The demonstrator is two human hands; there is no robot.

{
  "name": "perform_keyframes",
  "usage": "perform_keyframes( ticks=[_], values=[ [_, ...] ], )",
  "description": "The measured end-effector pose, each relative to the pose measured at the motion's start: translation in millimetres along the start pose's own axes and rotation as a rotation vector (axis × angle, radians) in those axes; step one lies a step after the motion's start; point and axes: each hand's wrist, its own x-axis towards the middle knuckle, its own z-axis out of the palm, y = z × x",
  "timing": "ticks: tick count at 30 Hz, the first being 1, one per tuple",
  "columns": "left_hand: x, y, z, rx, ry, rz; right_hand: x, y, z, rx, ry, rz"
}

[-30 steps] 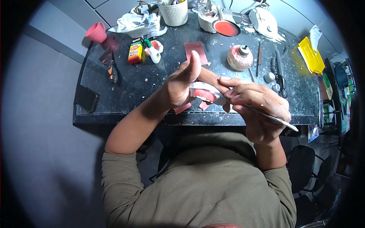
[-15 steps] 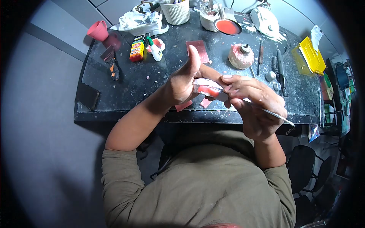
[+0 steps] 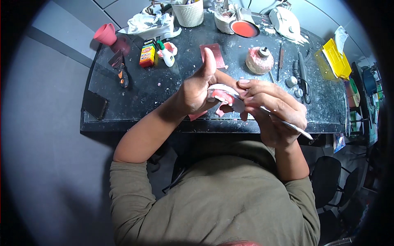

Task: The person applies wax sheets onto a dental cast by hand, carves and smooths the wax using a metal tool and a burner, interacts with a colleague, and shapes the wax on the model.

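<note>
My left hand (image 3: 198, 91), thumb raised, grips a white plaster dental cast (image 3: 221, 87) from behind. Pink wax (image 3: 223, 96) covers part of the cast, with whitish teeth along its lower edge. My right hand (image 3: 281, 107) is closed around a slim metal carving tool (image 3: 296, 128), its rear end pointing down to the right. The fingertips of my right hand touch the right side of the cast, and they hide the tool's working tip. Both hands are above the front edge of the dark bench.
On the bench (image 3: 143, 96) lie a pink wax sheet (image 3: 213, 55), a round burner (image 3: 259, 61) and a pan of red wax (image 3: 245, 28). A scraper (image 3: 122, 76), a yellow-red box (image 3: 147, 54) and a green-capped bottle (image 3: 166, 55) are at left. A black handpiece (image 3: 303, 74) lies right.
The cast has tilted in my left hand, so more of its pink front and teeth shows. My right hand has shifted slightly, and the tool's rear end has moved a little left and down.
</note>
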Motion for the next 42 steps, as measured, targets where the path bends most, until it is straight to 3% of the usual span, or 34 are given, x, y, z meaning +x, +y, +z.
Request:
perform_keyframes(
  ticks=[1,3,4,6,8,10,11,13,16,18,21,26,28,30,32,38,39,42],
  values=[
    [1.9,6.8,0.9,-0.153,0.037,-0.215,-2.2,1.4,0.0,-0.005,-0.002,-0.005],
    [3.4,5.5,0.2,-0.305,0.074,-0.429,-3.9,0.8,3.2,-0.056,0.007,0.006],
    [6.0,-2.8,-2.1,-0.784,0.05,-0.588,-4.1,0.5,4.1,-0.107,0.014,0.015],
    [14.7,-2.5,-2.5,-1.261,0.016,-0.732,-5.9,2.9,4.2,-0.192,0.008,-0.028],
    [25.6,8.6,-0.7,-0.888,-0.225,-0.799,-12.8,12.1,6.5,-0.014,0.214,0.086],
    [24.3,7.5,0.6,-0.866,-0.236,-0.807,-13.5,13.3,5.8,0.224,0.353,0.182],
    [25.2,7.6,6.0,-0.546,-0.128,-0.696,-12.4,13.0,2.3,0.282,0.37,0.192],
    [25.2,9.0,10.2,-0.232,-0.026,-0.576,-9.9,9.9,-2.8,0.391,0.393,0.241],
    [23.9,13.7,7.7,-0.063,0.064,-0.449,-15.7,9.5,-2.0,0.462,0.355,0.233],
    [23.9,14.1,5.0,-0.084,0.068,-0.451,-17.6,7.1,7.5,0.338,0.323,0.265],
    [26.4,4.6,8.5,0.023,0.26,-0.325,-17.9,10.5,20.3,0.306,0.338,0.236],
    [23.1,5.2,3.5,0.059,0.224,-0.333,-16.1,11.7,27.4,0.192,0.288,0.272],
    [23.3,6.5,2.5,0.084,0.234,-0.307,-13.7,11.8,27.1,-0.007,0.215,0.176],
    [23.5,10.8,-1.4,0.167,0.156,-0.474,-12.1,13.2,26.9,-0.039,0.202,0.145],
    [23.0,9.3,-1.3,0.2,0.166,-0.459,-9.3,11.5,27.2,-0.151,0.168,0.082],
    [23.1,11.1,-2.5,0.219,0.163,-0.469,-7.6,10.1,27.8,-0.101,0.152,0.032],
    [23.6,12.7,-2.4,0.2,0.158,-0.488,-9.8,10.7,30.1,-0.029,0.206,0.136],
    [22.6,8.6,-0.4,0.205,0.189,-0.467,-7.9,11.1,30.4,-0.079,0.188,0.137]
  ],
)
